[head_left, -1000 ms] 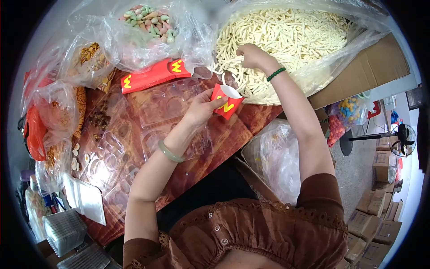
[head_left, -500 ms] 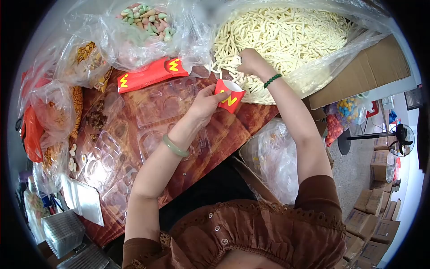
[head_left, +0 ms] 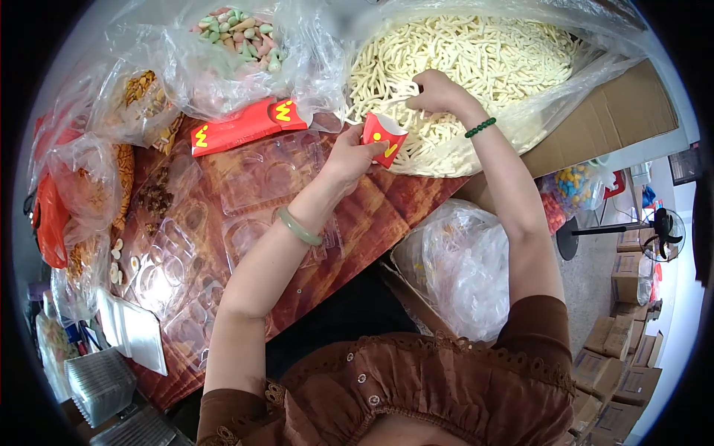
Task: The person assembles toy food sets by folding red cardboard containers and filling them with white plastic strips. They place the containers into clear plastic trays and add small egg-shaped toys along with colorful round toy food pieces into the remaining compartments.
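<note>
My left hand (head_left: 351, 157) grips a small red fry box (head_left: 386, 132) with a yellow logo, its white-lined mouth tilted up toward the sticks. Its thumb lies across the front of the box. Just to the right, my right hand (head_left: 445, 97) is over the heap of pale yellow fry-shaped sticks (head_left: 483, 52), pinching a few of them at its fingertips. The heap fills a large clear plastic bag (head_left: 513, 141). Flattened red fry boxes (head_left: 245, 128) lie stacked left of my left hand.
Clear plastic trays (head_left: 268, 171) lie on the reddish-brown table (head_left: 372, 204). Bags of pastel cone-shaped pieces (head_left: 242, 33) and orange-brown pieces (head_left: 141, 89) line the far and left sides. A cardboard flap (head_left: 610, 111) borders the right, and a plastic-lined box (head_left: 461, 267) stands below the table edge.
My right hand has drawn slightly right and out of the heap, with sticks now showing at its fingertips. My left hand has brought the fry box slightly up and closer to the heap.
</note>
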